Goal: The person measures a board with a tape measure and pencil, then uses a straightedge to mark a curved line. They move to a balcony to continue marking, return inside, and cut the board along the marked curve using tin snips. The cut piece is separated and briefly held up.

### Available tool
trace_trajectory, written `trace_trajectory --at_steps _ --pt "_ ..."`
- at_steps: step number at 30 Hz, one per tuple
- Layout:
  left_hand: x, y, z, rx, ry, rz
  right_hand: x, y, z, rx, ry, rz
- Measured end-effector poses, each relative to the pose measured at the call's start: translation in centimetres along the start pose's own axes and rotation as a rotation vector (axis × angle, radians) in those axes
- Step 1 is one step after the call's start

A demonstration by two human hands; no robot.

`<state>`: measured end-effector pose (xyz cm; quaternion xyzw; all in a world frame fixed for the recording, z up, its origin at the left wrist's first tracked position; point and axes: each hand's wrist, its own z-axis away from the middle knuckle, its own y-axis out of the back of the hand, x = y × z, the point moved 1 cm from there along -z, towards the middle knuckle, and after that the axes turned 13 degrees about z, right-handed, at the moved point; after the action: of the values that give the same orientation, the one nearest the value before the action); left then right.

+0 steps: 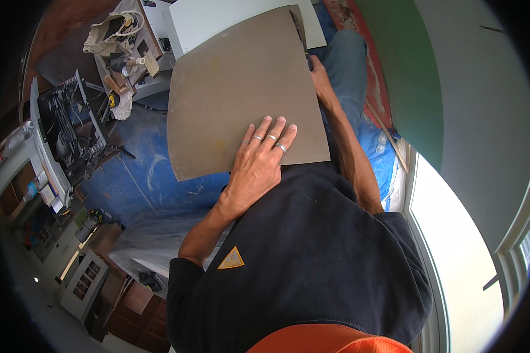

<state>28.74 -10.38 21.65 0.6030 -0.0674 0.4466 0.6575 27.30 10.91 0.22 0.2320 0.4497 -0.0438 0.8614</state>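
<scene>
My left hand [260,156] lies flat on the near part of a large brownish-grey sheet [241,82], fingers stretched out, rings on them. The sheet rests across the front of my body and reaches away from me over a white board. At its far right edge, my right hand [320,76] is closed around the near end of a slim dark tool [298,29]. The tool lies along that edge; its exact kind cannot be made out. Most of the right fingers are hidden behind the sheet's edge and the tool.
A white board [218,23] lies beneath the sheet's far end. Blue covering [141,153] spreads over the floor. A canvas tool bag [109,35] and a yellow tape measure [112,100] are at far left. Left of me stands a metal-framed rack [70,117]; a white sill [447,235] runs along my right.
</scene>
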Motion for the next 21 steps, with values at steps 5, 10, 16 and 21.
trace_trajectory --at_steps 5,10,16,21 --pt "0.0 -0.1 0.1 -0.004 0.002 -0.009 0.5 0.0 -0.3 0.031 0.0 0.044" --pt "0.0 0.0 0.4 -0.001 -0.002 0.001 0.8 -0.4 -0.9 -0.028 -0.016 -0.051" --pt "0.1 -0.2 0.4 -0.001 0.002 0.003 0.6 -0.6 -0.4 0.043 0.005 -0.015" --pt "0.1 -0.3 0.5 0.002 -0.004 0.006 0.0 -0.3 -0.3 0.023 0.007 -0.039"
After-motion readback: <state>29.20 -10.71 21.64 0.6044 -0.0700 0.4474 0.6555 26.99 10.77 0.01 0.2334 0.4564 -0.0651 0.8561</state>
